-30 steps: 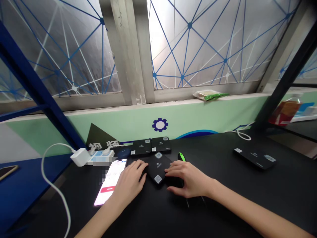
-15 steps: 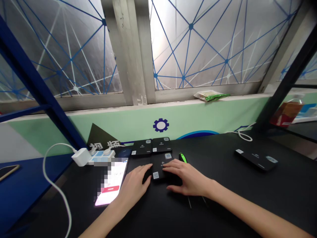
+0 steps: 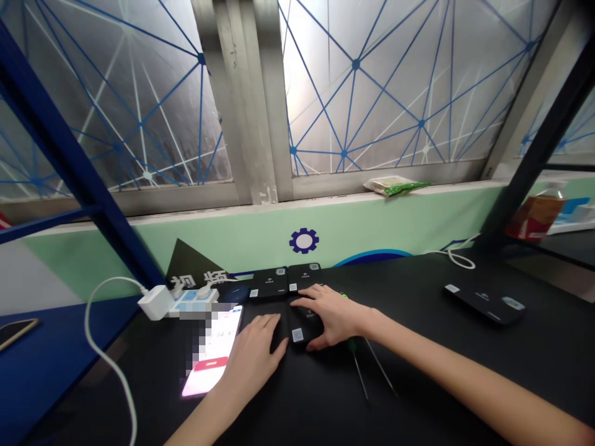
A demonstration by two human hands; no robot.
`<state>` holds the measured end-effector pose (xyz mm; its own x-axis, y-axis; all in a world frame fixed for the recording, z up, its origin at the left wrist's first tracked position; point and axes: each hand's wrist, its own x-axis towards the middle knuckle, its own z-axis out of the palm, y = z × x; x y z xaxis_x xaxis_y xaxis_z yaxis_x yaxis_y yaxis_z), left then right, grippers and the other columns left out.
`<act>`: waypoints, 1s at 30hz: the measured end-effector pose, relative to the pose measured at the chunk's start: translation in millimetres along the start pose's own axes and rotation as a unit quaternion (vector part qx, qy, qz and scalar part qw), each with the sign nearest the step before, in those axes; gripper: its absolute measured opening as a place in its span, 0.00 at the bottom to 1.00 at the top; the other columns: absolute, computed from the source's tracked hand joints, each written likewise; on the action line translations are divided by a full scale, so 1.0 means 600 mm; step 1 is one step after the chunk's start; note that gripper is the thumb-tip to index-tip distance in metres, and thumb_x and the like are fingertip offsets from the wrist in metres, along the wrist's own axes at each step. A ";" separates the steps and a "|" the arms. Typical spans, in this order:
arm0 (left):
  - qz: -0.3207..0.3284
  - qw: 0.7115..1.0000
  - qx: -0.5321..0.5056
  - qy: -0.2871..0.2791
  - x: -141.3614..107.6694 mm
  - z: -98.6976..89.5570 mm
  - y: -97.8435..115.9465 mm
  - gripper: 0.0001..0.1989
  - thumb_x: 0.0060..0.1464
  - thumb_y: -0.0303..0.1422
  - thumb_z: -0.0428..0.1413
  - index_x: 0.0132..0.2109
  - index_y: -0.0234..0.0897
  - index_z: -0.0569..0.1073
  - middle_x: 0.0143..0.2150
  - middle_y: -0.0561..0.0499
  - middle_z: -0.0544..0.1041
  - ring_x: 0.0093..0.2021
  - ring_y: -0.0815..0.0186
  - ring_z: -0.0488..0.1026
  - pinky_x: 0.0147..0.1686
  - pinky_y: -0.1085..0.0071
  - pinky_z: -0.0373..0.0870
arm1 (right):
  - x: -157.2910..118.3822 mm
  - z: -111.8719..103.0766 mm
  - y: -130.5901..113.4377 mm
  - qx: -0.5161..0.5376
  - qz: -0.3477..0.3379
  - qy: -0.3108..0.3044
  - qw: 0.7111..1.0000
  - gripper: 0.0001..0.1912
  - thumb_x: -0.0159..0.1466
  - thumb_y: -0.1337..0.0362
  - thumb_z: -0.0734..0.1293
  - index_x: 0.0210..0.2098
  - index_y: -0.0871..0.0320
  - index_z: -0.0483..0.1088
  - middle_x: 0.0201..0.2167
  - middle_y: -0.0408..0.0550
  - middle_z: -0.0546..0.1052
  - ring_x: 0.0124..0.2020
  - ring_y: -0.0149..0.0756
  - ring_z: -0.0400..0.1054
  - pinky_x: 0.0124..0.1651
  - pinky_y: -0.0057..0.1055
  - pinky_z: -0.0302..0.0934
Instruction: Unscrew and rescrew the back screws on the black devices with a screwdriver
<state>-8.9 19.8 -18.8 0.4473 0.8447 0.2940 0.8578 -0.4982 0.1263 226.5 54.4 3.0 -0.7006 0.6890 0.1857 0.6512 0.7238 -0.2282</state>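
A flat black box point(image 3: 302, 333) with a pale square label lies in front of me. My right hand point(image 3: 335, 317) spans it, with fingertips toward its far edge and the thumb at its near right corner. Part of the box is hidden under that hand. My left hand point(image 3: 255, 352) rests low over the table just left of the box, fingers stretched and thumb apart, holding nothing. Behind the box lie two similar ones, a left black box point(image 3: 268, 285) and a right black box point(image 3: 303, 272). Two screwdrivers point(image 3: 360, 375) lie beside my right wrist, their handles mostly covered.
A lit phone point(image 3: 211, 356) lies by my left hand, with a power strip point(image 3: 195, 300), white charger point(image 3: 157, 302) and cable behind it. Another black box point(image 3: 486, 303) lies far right. A green packet point(image 3: 395, 185) sits on the window sill. Metal posts flank the table.
My right hand has moved from the box's right side to farther across it, uncovering more of the screwdriver shafts. My left hand stays nearly in place. The view has shifted slightly.
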 end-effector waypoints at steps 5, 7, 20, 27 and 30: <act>0.011 1.000 0.013 -0.009 -0.001 0.000 -0.001 0.18 0.61 0.35 0.52 0.55 0.33 0.73 0.55 0.39 0.76 0.54 0.49 0.73 0.48 0.56 0.72 | 0.002 -0.006 0.007 0.006 -0.003 0.002 1.000 0.48 0.48 0.43 0.75 0.64 0.55 0.62 0.57 0.59 0.68 0.53 0.56 0.63 0.55 0.52 0.58; 0.014 1.000 0.012 -0.011 -0.001 0.000 -0.001 0.18 0.61 0.34 0.51 0.55 0.33 0.73 0.55 0.39 0.75 0.54 0.49 0.72 0.48 0.56 0.72 | 0.001 -0.006 0.008 0.011 -0.007 0.003 1.000 0.48 0.48 0.44 0.75 0.64 0.54 0.62 0.55 0.58 0.69 0.52 0.55 0.62 0.54 0.51 0.58; 0.024 1.000 0.019 -0.004 0.001 0.002 -0.003 0.17 0.61 0.35 0.52 0.54 0.36 0.74 0.54 0.42 0.75 0.52 0.51 0.73 0.46 0.59 0.73 | -0.001 0.006 0.017 0.055 -0.012 0.001 0.998 0.51 0.46 0.44 0.77 0.65 0.53 0.61 0.54 0.55 0.68 0.52 0.53 0.63 0.58 0.50 0.57; 0.025 1.000 0.009 -0.003 0.000 0.001 -0.003 0.17 0.61 0.34 0.51 0.54 0.35 0.74 0.54 0.42 0.75 0.52 0.51 0.73 0.45 0.59 0.73 | -0.001 0.009 0.018 0.062 -0.012 0.005 0.998 0.51 0.45 0.43 0.77 0.64 0.54 0.62 0.53 0.55 0.69 0.51 0.53 0.63 0.58 0.49 0.57; 0.024 1.000 0.005 -0.002 0.000 0.002 -0.003 0.17 0.61 0.34 0.51 0.54 0.36 0.73 0.54 0.42 0.75 0.52 0.51 0.72 0.45 0.59 0.72 | -0.001 0.009 0.015 0.061 -0.010 0.014 0.998 0.50 0.44 0.44 0.77 0.62 0.54 0.63 0.52 0.55 0.70 0.51 0.53 0.63 0.57 0.49 0.57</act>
<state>-10.2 20.6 -20.4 0.4886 0.8209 0.2955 0.8380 -0.5358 0.1029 231.4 60.2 -4.1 -0.7034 0.6766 0.2178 0.5958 0.7284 -0.3384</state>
